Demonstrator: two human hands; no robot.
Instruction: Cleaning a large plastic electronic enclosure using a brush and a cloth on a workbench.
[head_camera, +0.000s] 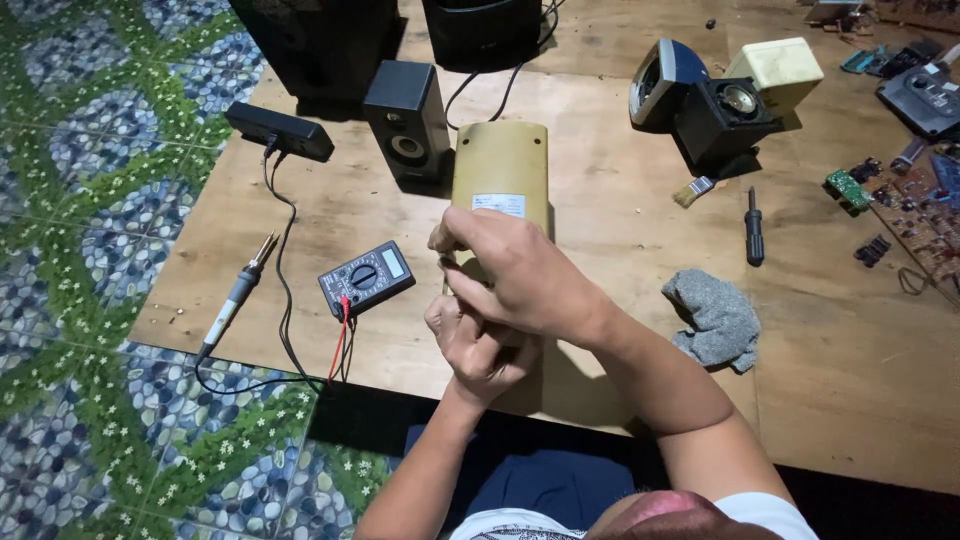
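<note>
A yellowish plastic speaker casing (500, 165) lies back-up on the wooden board (620, 230) in front of me, a white label near its middle. My right hand (515, 275) rests on its near end with fingers curled as if pinching something small that I cannot make out. My left hand (480, 345) sits just below it, fingers curled against the casing's near edge. The two hands touch each other.
A digital multimeter (366, 277) with red and black leads lies left of the hands. A soldering iron (238, 293) lies farther left. Small black speakers (407, 122), a brush (694, 190), a screwdriver (753, 228), a grey cloth (716, 318) and circuit boards (925, 205) surround the casing.
</note>
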